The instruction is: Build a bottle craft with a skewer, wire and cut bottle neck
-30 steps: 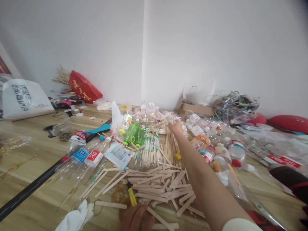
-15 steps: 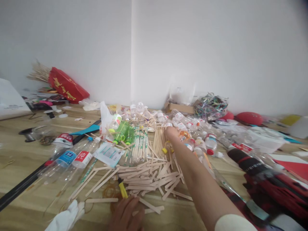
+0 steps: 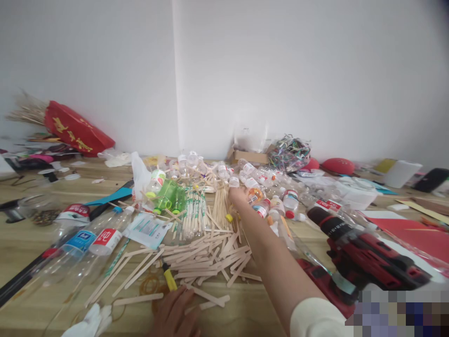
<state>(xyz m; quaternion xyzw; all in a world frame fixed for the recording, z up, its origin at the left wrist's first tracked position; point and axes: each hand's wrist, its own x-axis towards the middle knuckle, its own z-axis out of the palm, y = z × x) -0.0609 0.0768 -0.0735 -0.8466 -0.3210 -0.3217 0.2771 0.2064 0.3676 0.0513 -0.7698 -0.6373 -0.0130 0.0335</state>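
Observation:
My right arm stretches far across the wooden table (image 3: 31,243). My right hand (image 3: 239,195) reaches among the small clear plastic bottles (image 3: 259,206) at the back, beside a bundle of thin wooden skewers (image 3: 221,208); its fingers are hidden, so its hold is unclear. My left hand (image 3: 175,313) rests flat at the near edge on the table, fingers extended, touching loose flat wooden craft sticks (image 3: 206,262). A yellow-handled tool (image 3: 169,278) lies just beyond it.
A red and black cordless drill (image 3: 365,255) lies at the right. Large empty bottles (image 3: 87,241) lie at the left, green bottles (image 3: 168,194) and wrapped chopsticks (image 3: 194,213) in the middle. A bag of rubber bands (image 3: 289,152), a cardboard box (image 3: 247,157) and a red packet (image 3: 75,128) line the wall.
The view has swung to the right, bringing the drill and the right end of the table into sight. My right hand stays among the small bottles; my left hand stays at the near edge.

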